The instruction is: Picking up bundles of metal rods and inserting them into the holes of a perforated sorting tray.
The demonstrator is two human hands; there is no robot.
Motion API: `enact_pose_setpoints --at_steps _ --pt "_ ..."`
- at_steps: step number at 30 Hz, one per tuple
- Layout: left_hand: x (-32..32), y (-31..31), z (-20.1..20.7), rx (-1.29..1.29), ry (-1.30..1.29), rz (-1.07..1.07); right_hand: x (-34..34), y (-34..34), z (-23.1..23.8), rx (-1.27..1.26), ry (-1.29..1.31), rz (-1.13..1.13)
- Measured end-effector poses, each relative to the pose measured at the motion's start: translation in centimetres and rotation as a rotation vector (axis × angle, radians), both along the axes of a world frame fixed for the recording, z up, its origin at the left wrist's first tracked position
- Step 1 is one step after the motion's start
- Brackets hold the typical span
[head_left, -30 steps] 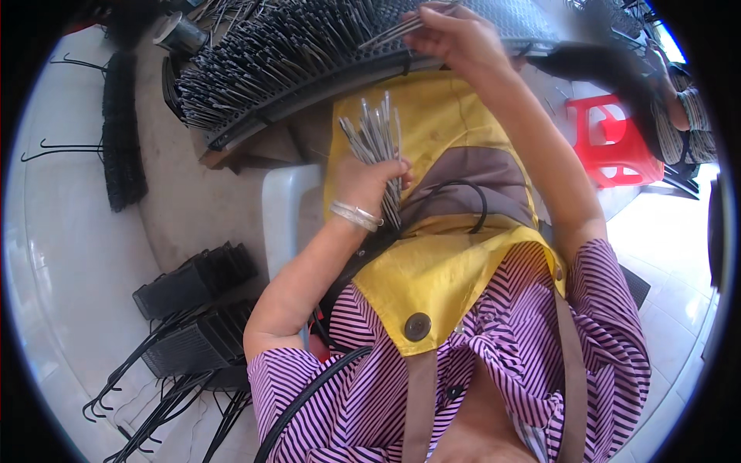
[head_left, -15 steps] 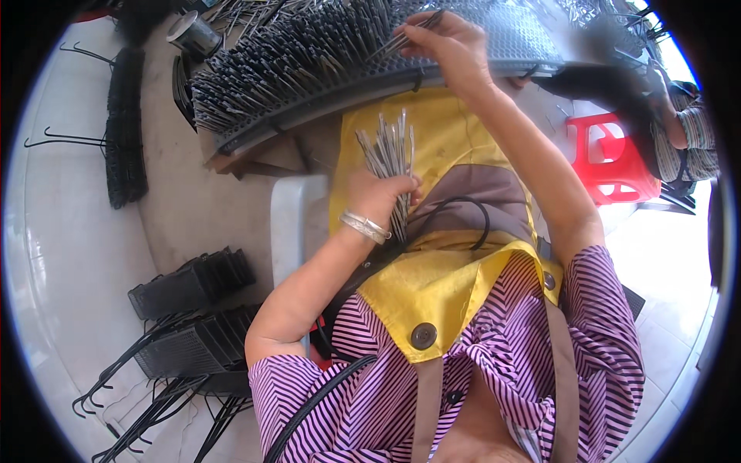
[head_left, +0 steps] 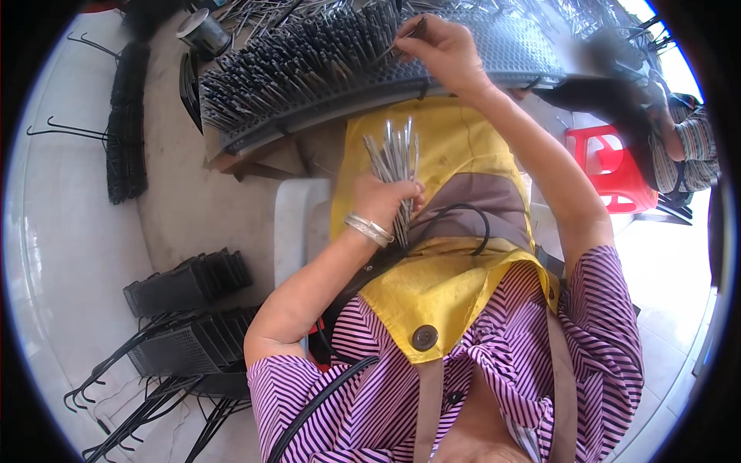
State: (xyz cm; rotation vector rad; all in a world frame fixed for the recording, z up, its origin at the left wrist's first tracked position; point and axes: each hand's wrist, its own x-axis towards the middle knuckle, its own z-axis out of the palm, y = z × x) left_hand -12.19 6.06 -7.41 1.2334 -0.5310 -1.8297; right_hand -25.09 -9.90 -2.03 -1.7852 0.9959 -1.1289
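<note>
A bundle of thin grey metal rods [head_left: 397, 154] stands nearly upright in my left hand [head_left: 378, 199], whose fingers are wrapped round it above my apron. My right hand [head_left: 448, 55] pinches a few similar rods, with one dark end [head_left: 419, 28] poking out above the fingers; how many is unclear. Its fingertips are at the edge of a dense stand of slanting rods [head_left: 301, 69] set in a perforated grey rack [head_left: 502, 50]. The lower tips of the pinched rods blend into that stand.
Loose rods [head_left: 258, 14] lie behind the rack, near a metal can [head_left: 202, 32]. A red plastic stool [head_left: 617, 166] and another person's arm [head_left: 673, 127] are at the right. Stacked black mesh trays [head_left: 189, 339] with long hooked handles fill the lower left. A yellow apron [head_left: 432, 139] covers my lap.
My right hand has tilted, and the rods in it now point more steeply at the rack. The left hand keeps its bundle. The whole view has shifted slightly.
</note>
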Motion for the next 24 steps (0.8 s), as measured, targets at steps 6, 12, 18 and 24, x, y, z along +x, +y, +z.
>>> enact_pose_setpoints --at_steps 6,12,18,24 --pt "0.0 0.0 -0.1 0.012 0.003 -0.01 0.3 0.2 0.6 -0.091 0.19 -0.003" --pt "-0.1 -0.2 -0.1 0.059 -0.021 -0.031 1.6 0.1 1.0 -0.253 0.243 -0.04" --pt "-0.1 -0.3 -0.2 0.051 -0.026 -0.04 2.1 0.3 0.7 -0.275 0.298 -0.04" --pt "-0.3 -0.4 -0.2 0.031 0.007 -0.028 2.8 0.7 0.4 -0.398 0.332 -0.043"
